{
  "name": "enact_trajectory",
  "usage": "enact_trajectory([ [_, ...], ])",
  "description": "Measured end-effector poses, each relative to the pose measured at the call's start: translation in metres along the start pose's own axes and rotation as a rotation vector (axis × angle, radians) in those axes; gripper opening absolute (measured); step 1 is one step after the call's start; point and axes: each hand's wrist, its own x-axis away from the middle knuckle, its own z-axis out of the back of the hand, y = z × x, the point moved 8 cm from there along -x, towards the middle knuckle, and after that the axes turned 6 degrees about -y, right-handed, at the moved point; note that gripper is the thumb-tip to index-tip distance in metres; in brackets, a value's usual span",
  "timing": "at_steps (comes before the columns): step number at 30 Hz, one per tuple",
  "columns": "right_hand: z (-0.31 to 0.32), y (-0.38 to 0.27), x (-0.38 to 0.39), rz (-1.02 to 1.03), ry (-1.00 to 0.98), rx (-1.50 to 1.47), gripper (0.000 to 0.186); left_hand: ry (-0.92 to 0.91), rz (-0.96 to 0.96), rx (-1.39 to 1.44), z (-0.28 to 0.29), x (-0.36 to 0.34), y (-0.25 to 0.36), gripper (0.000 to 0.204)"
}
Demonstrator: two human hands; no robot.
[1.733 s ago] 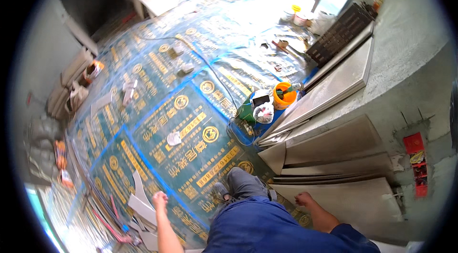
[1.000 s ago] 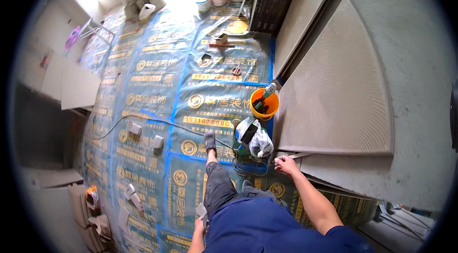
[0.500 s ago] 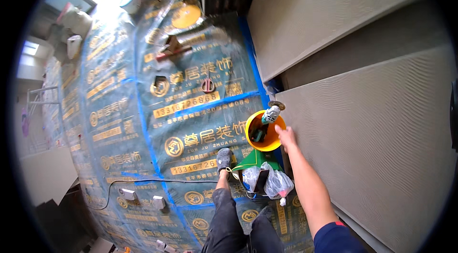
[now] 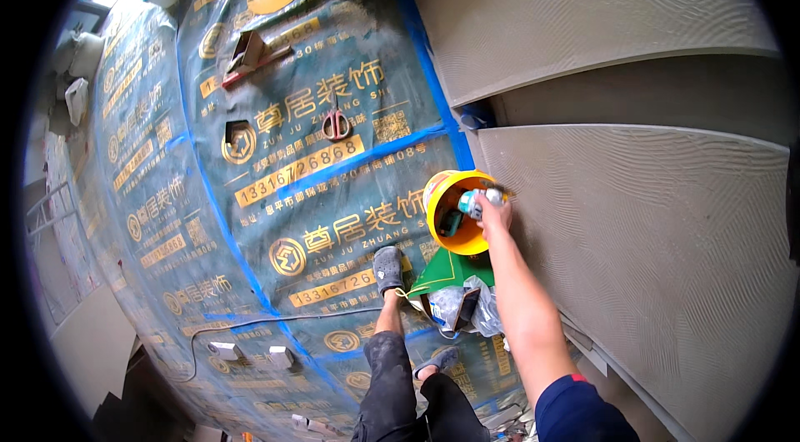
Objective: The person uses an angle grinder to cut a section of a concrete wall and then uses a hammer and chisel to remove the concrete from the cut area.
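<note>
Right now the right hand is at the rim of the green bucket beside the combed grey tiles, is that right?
Not quite: the bucket is yellow, not green. The head view shows the right hand at its rim, beside the combed grey tiles.

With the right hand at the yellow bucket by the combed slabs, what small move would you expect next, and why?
Probably lift the tool clear of the yellow bucket. The right hand already grips the tool's handle at the bucket rim, its lower end still inside. The slab beside it carries combed adhesive.
</note>
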Motion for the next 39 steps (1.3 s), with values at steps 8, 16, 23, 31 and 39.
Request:
enact_trajectory([
  [8,0.095,0.059,0.069,0.016,0.127,-0.777,0.058,-0.115,-0.191,-0.009,-0.003,-0.045,0.048,0.022],
  [16,0.191,0.122,0.187,0.132,0.046,-1.006,0.075,-0.027,-0.493,-0.204,0.006,-0.067,0.12,0.016],
  [23,0.348,0.183,0.377,0.388,0.038,-1.048,0.058,0.3,-1.295,-0.988,-0.161,0.13,0.21,0.037],
  [31,0.585,0.31,0.608,0.625,0.001,-0.76,0.047,-0.272,-2.176,-1.42,-0.452,0.345,-0.044,0.072],
  [39,0.718,0.401,0.671,0.71,0.172,-0.741,0.085,-1.363,-1.196,-1.046,-0.586,0.209,-0.204,0.053],
])
